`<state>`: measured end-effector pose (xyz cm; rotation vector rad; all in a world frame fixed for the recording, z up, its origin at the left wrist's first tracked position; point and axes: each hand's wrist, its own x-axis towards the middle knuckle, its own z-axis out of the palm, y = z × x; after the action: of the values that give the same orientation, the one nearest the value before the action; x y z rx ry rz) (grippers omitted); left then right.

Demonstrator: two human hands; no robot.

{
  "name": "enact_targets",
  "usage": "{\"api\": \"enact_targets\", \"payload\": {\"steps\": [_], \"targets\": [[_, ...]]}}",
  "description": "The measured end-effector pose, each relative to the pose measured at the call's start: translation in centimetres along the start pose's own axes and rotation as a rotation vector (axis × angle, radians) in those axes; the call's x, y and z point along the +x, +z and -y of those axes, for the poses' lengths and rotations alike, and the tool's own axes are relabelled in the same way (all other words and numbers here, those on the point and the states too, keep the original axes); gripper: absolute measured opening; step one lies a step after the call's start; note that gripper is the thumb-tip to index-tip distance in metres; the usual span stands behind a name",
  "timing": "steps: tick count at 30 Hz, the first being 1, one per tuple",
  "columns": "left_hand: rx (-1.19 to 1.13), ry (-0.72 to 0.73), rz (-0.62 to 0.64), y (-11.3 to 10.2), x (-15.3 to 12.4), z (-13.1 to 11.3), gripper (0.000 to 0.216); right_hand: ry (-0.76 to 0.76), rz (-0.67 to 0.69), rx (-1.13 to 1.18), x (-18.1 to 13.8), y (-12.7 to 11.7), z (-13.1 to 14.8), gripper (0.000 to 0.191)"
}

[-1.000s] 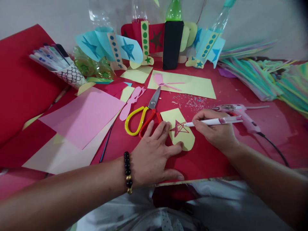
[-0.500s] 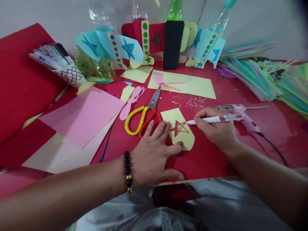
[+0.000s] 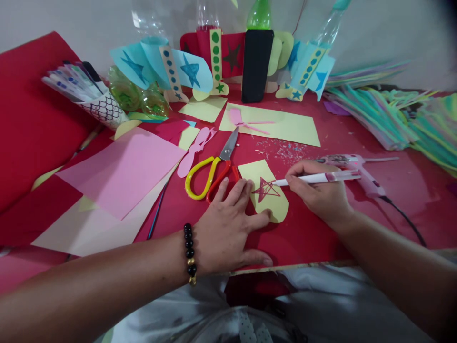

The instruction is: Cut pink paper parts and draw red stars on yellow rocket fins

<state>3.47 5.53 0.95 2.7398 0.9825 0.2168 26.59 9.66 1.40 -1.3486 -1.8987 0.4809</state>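
Observation:
A small yellow paper piece (image 3: 269,205) with a red star drawn on it lies on the red table (image 3: 314,233). My left hand (image 3: 228,228) lies flat with fingers spread, pressing the paper's left edge. My right hand (image 3: 321,193) is closed on a white and pink marker (image 3: 317,178), whose tip touches the star's right point. A black bead bracelet (image 3: 189,255) is on my left wrist.
Scissors (image 3: 210,174) with yellow and red handles lie just left of the paper. A pink glue gun (image 3: 357,166) lies behind my right hand. Pink paper (image 3: 121,171), yellow sheets (image 3: 282,124), decorated bottles (image 3: 214,57), a cup of markers (image 3: 89,95) and stacked foam sheets (image 3: 396,119) surround the area.
The marker tip has shifted slightly along the star's right side. My left hand has stayed in place.

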Motion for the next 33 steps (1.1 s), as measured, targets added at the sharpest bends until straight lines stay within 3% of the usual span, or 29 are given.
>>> {"api": "enact_targets", "payload": {"steps": [7, 11, 16, 21, 25, 33], "targets": [[0.010, -0.006, -0.010, 0.11, 0.07, -0.02, 0.077, 0.003, 0.049, 0.014, -0.04, 0.16, 0.20, 0.013], [0.004, -0.005, -0.014, 0.14, 0.06, 0.04, 0.076, 0.008, 0.004, 0.002, -0.08, 0.19, 0.24, 0.013], [0.000, 0.001, -0.013, 0.15, 0.01, 0.06, 0.076, -0.009, 0.066, 0.029, -0.14, 0.23, 0.36, 0.014], [-0.014, 0.001, -0.013, 0.18, -0.02, 0.05, 0.076, 0.014, 0.030, 0.006, -0.13, 0.22, 0.46, 0.014], [-0.004, -0.002, -0.016, 0.18, 0.00, 0.00, 0.076, -0.008, 0.107, 0.053, -0.25, 0.32, 0.65, 0.011], [0.001, -0.002, -0.014, 0.23, -0.02, -0.01, 0.077, -0.030, 0.118, 0.054, -0.29, 0.39, 0.76, 0.009]]}}
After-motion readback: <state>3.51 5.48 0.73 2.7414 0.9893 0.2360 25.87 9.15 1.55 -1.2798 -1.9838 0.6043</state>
